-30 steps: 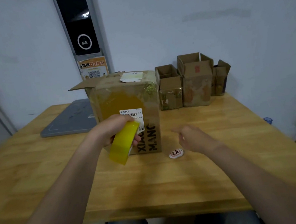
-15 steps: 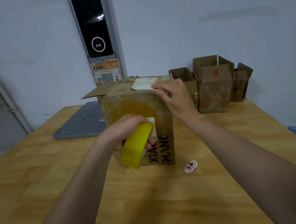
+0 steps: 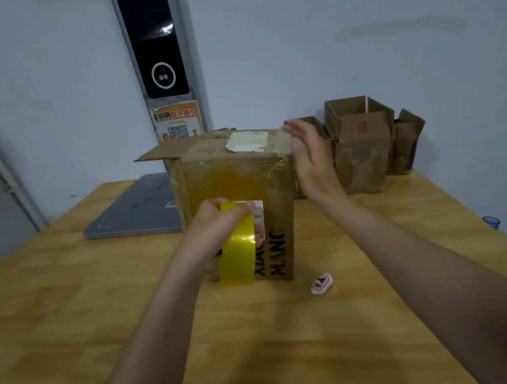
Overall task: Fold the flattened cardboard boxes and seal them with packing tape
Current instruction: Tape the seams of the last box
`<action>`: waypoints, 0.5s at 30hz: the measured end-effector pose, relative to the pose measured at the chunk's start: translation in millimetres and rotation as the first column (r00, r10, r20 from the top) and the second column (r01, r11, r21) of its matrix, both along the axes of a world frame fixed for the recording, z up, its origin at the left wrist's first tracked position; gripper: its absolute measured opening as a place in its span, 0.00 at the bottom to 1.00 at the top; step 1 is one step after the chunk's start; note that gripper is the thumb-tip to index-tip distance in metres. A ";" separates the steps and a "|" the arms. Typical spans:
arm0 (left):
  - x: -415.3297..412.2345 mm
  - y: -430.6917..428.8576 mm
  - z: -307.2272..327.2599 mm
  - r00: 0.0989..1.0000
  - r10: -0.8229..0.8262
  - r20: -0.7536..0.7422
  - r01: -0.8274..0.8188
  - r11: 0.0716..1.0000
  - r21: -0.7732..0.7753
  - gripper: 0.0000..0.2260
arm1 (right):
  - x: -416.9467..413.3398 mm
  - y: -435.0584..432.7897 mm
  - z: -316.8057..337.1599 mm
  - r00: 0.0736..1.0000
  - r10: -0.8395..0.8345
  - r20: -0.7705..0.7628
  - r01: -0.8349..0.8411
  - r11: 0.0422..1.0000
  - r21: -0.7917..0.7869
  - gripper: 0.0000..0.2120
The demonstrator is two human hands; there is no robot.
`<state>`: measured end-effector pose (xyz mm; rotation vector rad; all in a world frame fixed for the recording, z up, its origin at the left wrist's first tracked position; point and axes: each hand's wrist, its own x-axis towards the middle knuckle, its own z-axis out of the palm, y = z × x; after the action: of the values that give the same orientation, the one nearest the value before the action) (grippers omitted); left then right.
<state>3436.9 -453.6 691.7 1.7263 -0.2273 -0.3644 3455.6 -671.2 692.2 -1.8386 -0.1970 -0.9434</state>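
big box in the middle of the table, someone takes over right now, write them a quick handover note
Left hand grips the yellow tape roll in front of the big box.
Right hand is open at the box's top right edge; blurred, contact unclear.
Done: box stands folded on the table, yellow tape across its front.
Left: one top flap sticks out leftward, untaped; three small boxes behind stand open-topped.

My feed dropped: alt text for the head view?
The left hand grips a yellow roll of packing tape before a brown cardboard box on a wooden table; the open right hand is at its top right corner.
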 end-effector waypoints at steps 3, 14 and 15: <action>-6.4 -6.9 -10.3 0.978 0.195 0.076 -0.194 0.981 -0.018 0.34 | 18.2 -14.9 -1.2 0.959 -0.058 -0.277 0.120 0.970 0.212 0.20; -9.4 -28.0 -66.8 0.779 0.498 0.380 -0.487 0.863 -0.132 0.23 | 76.9 -23.5 -55.6 0.738 0.454 -0.499 -0.009 0.747 0.665 0.19; -8.7 -27.0 -71.3 0.771 0.511 0.381 -0.495 0.856 -0.146 0.24 | 74.5 -21.9 -61.1 0.725 0.437 -0.533 -0.009 0.779 0.627 0.17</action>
<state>3428.2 -480.6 620.4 1.7347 -0.0586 0.4058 3530.1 -693.0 631.1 -1.3920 0.2801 -0.0823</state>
